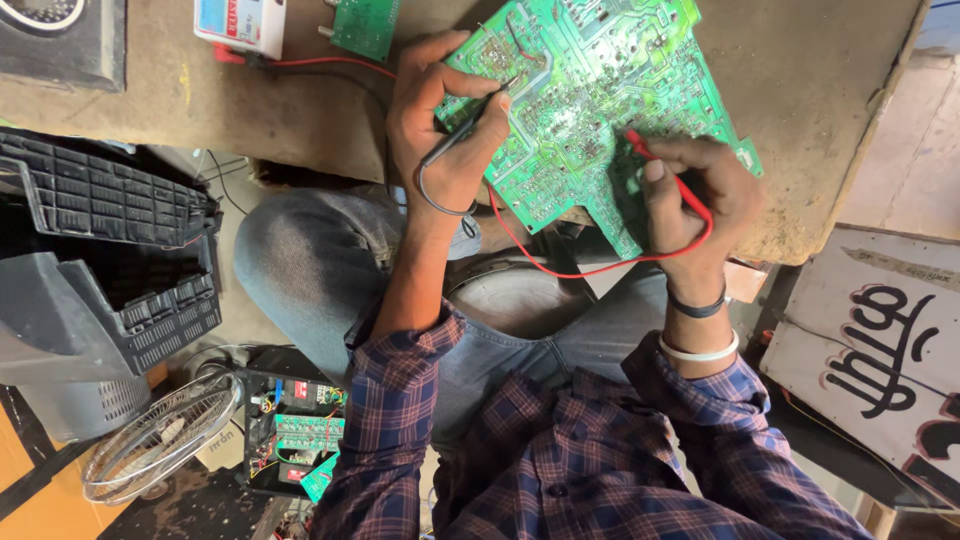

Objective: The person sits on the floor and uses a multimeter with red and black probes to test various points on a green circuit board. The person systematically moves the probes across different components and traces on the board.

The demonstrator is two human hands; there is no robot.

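The left hand [440, 130] has its fingers closed around a black probe [470, 128], whose tip touches the solder side of a large green circuit board [590, 100] just beyond the fingertips. The right hand [695, 200] pinches a red probe [660, 165] in the same way, tip pressed on the board's lower part, close to its edge. The board lies flat on a worn brown bench [800, 80], under and between both hands, its surface covered with pale solder tracks and shiny dots; its near edge sticks out over the person's lap. A red lead [560, 262] loops from the right hand down below the board's edge, and a black lead [430, 195] curls under the left wrist. Farther out past the left fingers sit a small green board [362, 25] and a white-and-red meter [240, 22] with a red wire [320, 62]. Well away, down on the floor, stand a grey plastic housing [90, 280], a wire fan guard [160, 435] and an open black box [290, 425] holding small boards and wires.
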